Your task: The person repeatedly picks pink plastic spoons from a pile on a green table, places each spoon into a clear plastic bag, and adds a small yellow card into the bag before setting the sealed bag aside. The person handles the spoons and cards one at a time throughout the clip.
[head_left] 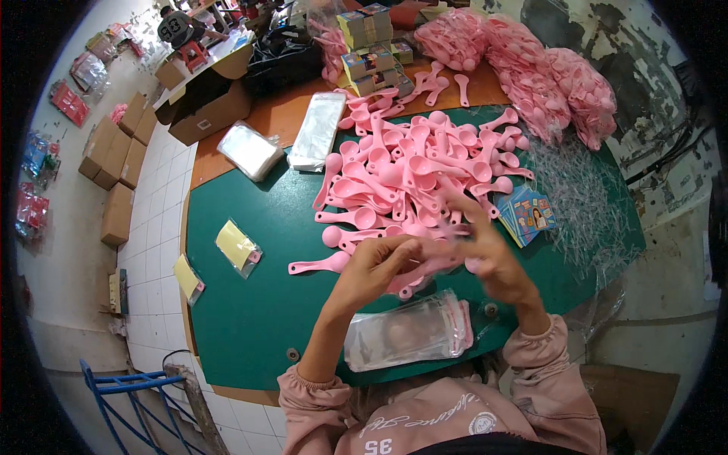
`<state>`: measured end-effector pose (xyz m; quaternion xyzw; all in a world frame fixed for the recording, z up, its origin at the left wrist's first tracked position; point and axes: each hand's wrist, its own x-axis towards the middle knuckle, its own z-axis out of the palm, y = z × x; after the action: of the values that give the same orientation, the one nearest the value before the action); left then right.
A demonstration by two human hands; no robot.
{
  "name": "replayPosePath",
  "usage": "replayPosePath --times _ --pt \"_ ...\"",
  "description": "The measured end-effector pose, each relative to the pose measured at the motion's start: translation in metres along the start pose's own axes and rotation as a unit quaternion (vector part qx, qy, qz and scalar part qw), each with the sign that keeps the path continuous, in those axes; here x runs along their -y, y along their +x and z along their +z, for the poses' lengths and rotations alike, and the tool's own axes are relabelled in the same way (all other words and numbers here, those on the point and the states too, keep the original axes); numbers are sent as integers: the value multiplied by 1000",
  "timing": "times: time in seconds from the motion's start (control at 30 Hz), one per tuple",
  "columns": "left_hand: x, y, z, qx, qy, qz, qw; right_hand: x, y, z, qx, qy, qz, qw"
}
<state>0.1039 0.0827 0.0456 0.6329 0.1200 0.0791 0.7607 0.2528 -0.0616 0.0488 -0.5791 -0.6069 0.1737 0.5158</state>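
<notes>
two hands are busy over a green desk (258,326). the left hand (371,273) has its thumb and fingers pinched on a pink spoon (431,259), in front of the big pile. the right hand (491,254) is just beside it, on the other end of the pink stuff. that hand is blurry, so i cannot tell if it is wide or narrow, or how many spoons are there. one round pink scoop is next to its fingers.

the pile (409,163) of pink spoons is in the middle of the desk, past the hands. one loose spoon (318,265) lies at the left side of the pile, near the left hand. clear bags (402,334) with pink edges lie flat near the person, below the hands. blue cards (527,216) are fanned out to the right of the pile. a messy heap of clear plastic (580,197) is on the far right.

on the left are two yellow packs (237,244), well apart from the hands, with one at the edge of the desk. two stacks of clear bags sit behind them, a short one (250,152) and a long one (315,135). at the back are an open box (208,102), stacks of cards (368,30) and big see-through sacks (523,72) full of pink spoons.
</notes>
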Motion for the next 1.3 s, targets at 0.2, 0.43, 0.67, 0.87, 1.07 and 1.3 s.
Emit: replayPosePath --times 0.2,0.43,0.67,0.87,1.07,1.3 --pt "2 3 -1 -5 -38 12 999 2 -19 -38 -134 -56 30 989" --pt "7 4 8 -29 -24 47 998 10 -2 -2 -85 -123 -22 989" --pt "9 2 6 -42 -103 14 994 8 4 12 -131 -111 -30 985" --pt "12 2 4 -21 -43 55 997 6 11 12 -19 -79 -62 995" --pt "7 -1 -15 -41 -76 17 996 -50 -49 -100 -232 -388 302 839" --pt "5 0 -18 -44 -54 -21 997 -62 -61 -114 -245 -330 404 817"
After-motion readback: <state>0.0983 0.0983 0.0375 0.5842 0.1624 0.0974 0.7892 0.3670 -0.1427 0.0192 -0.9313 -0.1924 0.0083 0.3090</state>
